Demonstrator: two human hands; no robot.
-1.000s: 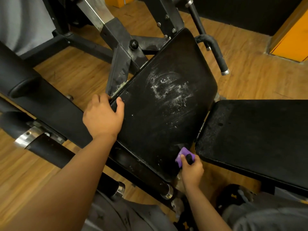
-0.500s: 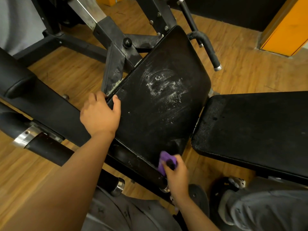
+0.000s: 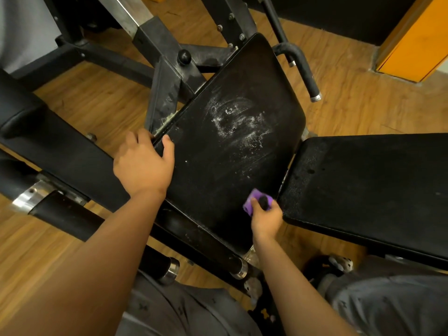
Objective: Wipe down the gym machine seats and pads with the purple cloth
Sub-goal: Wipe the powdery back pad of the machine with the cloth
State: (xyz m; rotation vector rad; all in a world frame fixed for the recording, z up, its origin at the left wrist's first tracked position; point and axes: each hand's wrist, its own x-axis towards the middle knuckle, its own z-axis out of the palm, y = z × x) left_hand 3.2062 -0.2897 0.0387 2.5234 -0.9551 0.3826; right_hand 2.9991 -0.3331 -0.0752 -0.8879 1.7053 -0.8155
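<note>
A black tilted seat pad [image 3: 230, 151] fills the middle of the view, with white dusty smears near its upper centre. My left hand [image 3: 143, 166] grips the pad's left edge, thumb on top and fingers curled over the side. My right hand [image 3: 265, 215] holds a bunched purple cloth [image 3: 252, 202] against the pad's lower right corner. A second black pad [image 3: 368, 185] lies flat to the right, speckled with pale dust along its near left end.
Black steel frame members [image 3: 167, 76] and a knob rise behind the pad. A padded roller [image 3: 55, 151] and chrome-capped bars [image 3: 31, 197] run along the left. A foam-covered handle [image 3: 305, 73] sticks out at upper right. Wooden floor surrounds; an orange panel [image 3: 417, 40] stands at far right.
My right hand swept the cloth left along the pad's lower edge, then back right and up to the lower right corner. My left hand kept its grip on the left edge.
</note>
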